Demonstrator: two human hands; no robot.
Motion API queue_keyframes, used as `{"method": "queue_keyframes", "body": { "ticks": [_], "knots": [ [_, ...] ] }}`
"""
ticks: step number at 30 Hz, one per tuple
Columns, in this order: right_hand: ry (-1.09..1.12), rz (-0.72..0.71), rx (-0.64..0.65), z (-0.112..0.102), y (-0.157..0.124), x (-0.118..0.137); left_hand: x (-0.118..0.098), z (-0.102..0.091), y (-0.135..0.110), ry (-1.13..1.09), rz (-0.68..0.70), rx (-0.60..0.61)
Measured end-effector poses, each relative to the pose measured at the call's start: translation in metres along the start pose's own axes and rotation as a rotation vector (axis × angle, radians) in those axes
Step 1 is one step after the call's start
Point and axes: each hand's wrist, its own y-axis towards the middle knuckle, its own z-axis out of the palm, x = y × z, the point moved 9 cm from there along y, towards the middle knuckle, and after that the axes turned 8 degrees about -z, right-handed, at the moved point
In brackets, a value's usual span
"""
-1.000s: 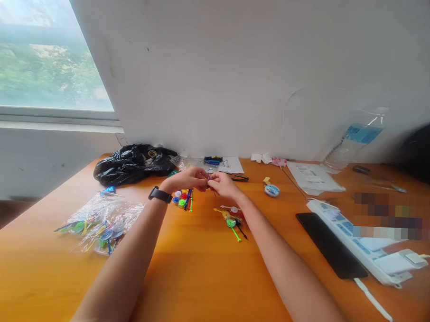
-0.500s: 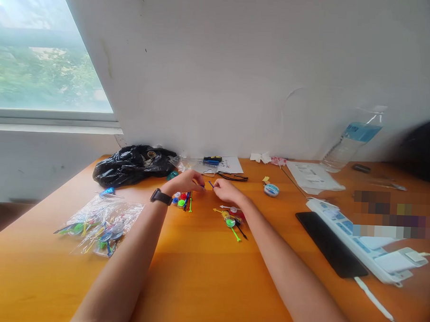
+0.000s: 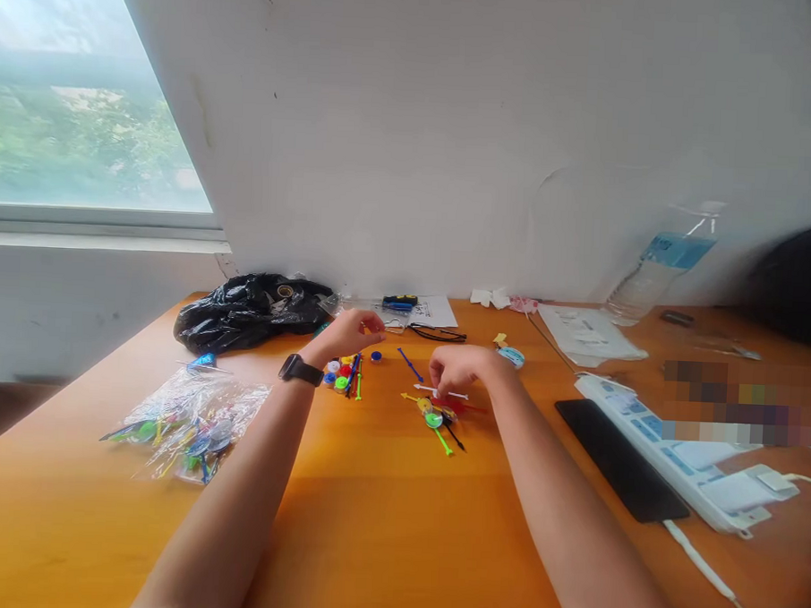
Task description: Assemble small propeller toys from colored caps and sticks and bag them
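Note:
My left hand (image 3: 352,332), a black watch on its wrist, hovers with curved fingers apart and nothing visible in them. Just below its fingertips a small round blue piece (image 3: 376,356) lies on the table. A blue arrow (image 3: 410,364) rests alone between my hands. With bent fingers, my right hand (image 3: 457,371) pinches a white arrow spinner (image 3: 425,390) near its middle; the fingers partly hide it. Close by are a yellow arrow spinner (image 3: 426,404), a green arrow spinner (image 3: 435,421), a black arrow (image 3: 456,435) and a partly covered red one.
Small coloured round pieces (image 3: 341,383) and thin arrows (image 3: 358,378) lie beside my left wrist. A clear bag of spinners (image 3: 185,429) is at left, a black plastic bag (image 3: 250,315) behind. At right are a phone (image 3: 620,461), power strip (image 3: 674,459) and tilted bottle (image 3: 662,275).
My left hand has let go of the round blue piece and lifted slightly back. The right hand has released the blue arrow and moved right and nearer, onto the white arrow spinner.

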Motion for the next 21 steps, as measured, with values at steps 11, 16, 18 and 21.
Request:
{"method": "queue_keyframes", "body": {
  "ticks": [11, 16, 18, 21],
  "knots": [
    [0.883, -0.527, -0.578, -0.051, -0.006, 0.044, -0.082, -0.017, -0.035, -0.461, 0.174, 0.282],
    [1.006, -0.549, -0.657, -0.041, 0.008, 0.059, -0.078, -0.016, -0.033, -0.458, 0.133, 0.229],
    [1.004, -0.526, -0.648, -0.034, 0.015, 0.062, -0.07, -0.01, -0.031, -0.436, 0.12, 0.244],
    [0.965, -0.461, -0.63, -0.024, 0.026, 0.059, -0.057, -0.003, -0.028, -0.383, 0.108, 0.242]
  ]
}}
